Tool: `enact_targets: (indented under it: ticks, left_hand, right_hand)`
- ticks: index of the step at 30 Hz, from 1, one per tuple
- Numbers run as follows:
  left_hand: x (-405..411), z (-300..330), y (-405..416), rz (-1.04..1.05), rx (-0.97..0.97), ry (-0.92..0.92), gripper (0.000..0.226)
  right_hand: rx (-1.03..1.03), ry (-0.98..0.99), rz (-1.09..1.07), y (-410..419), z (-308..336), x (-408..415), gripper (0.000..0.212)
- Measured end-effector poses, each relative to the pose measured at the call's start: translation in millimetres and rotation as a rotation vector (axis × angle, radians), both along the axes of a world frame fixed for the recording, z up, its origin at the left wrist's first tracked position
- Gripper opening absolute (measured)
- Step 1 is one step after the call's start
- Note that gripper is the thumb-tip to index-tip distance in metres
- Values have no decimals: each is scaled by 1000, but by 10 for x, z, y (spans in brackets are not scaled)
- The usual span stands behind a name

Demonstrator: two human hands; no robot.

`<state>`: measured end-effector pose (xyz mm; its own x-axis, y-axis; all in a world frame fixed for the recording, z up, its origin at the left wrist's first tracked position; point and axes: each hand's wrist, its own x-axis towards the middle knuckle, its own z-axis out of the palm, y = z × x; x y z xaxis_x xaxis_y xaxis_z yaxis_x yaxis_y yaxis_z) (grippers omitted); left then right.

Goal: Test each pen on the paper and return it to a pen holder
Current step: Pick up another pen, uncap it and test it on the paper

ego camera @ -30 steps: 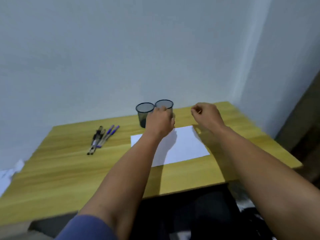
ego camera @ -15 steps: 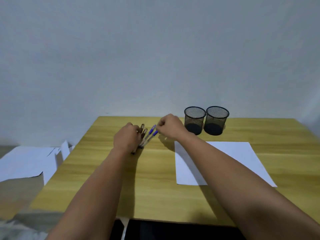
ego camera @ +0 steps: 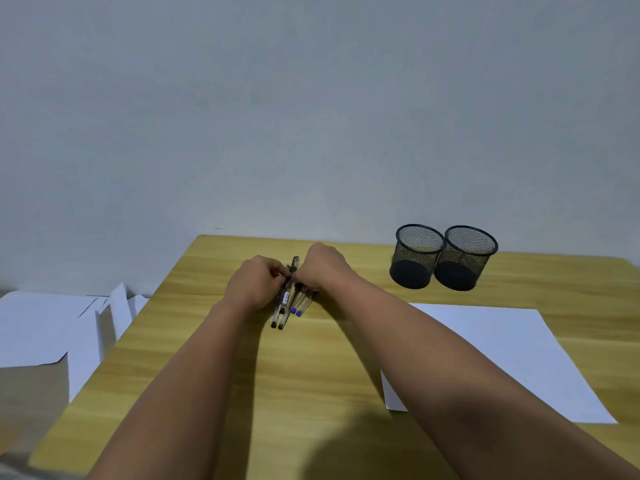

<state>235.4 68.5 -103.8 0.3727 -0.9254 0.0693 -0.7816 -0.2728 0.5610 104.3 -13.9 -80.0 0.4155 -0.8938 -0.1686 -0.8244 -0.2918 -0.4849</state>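
Note:
Several pens (ego camera: pixel 289 304), some with black ends and some with blue, lie bunched on the wooden table (ego camera: pixel 311 375) near its far left part. My left hand (ego camera: pixel 256 284) is closed on the bunch from the left. My right hand (ego camera: pixel 323 268) closes on it from the right, covering the upper ends. A white sheet of paper (ego camera: pixel 512 358) lies flat to the right. Two black mesh pen holders (ego camera: pixel 417 254) (ego camera: pixel 465 258) stand side by side behind the paper, both with nothing in them.
A pale wall rises right behind the table. Loose white sheets (ego camera: pixel 48 327) lie on a lower surface past the table's left edge. The table's near edge runs along the bottom left.
My view has swung left from the holders to the pens. Both hands moved left from the holders and paper to the pens and have closed onto the bunch.

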Motion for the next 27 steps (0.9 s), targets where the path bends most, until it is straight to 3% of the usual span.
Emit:
enact_targets:
  ticks: [6, 11, 16, 21, 27]
  left_hand:
    - [-10, 2, 44, -27, -9, 36, 22]
    - [-63, -10, 107, -20, -16, 14, 19]
    - [-61, -12, 125, 2, -18, 10, 20]
    - [-89, 21, 167, 26, -51, 19, 17]
    - [-303, 273, 209, 31, -239, 49, 32]
  right_hand:
    - [51, -38, -58, 45, 9, 11, 43]
    - [69, -19, -33, 98, 61, 14, 27]
    - [85, -14, -2, 143, 46, 26, 25]
    - [158, -179, -23, 155, 228, -162, 37]
    - [422, -608, -133, 232, 594, -664, 17]
